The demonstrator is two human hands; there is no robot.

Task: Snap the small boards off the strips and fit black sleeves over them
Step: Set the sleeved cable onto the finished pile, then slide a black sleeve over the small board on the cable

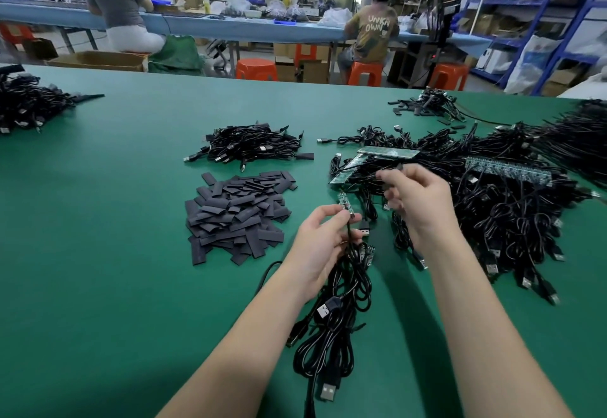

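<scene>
My left hand (pixel 323 238) pinches a small green board (pixel 345 203) by its lower end and also holds a bundle of black USB cables (pixel 331 319) that hangs down toward me. More small boards (pixel 368 253) poke out of that bundle. My right hand (pixel 417 197) is raised just right of the left one, fingers curled round a thin black cable (pixel 399 167). Behind it lie green board strips (pixel 387 153) with cables attached, and another strip (pixel 509 171) to the right. A heap of flat black sleeves (pixel 236 214) sits left of my hands.
A green table (pixel 115 253) carries a pile of finished cables (pixel 249 145) behind the sleeves, a big tangle of cables (pixel 512 207) at right, more cables (pixel 23 105) at far left and loose sleeves (pixel 427 105) at back right. People sit on orange stools (pixel 256 69) beyond.
</scene>
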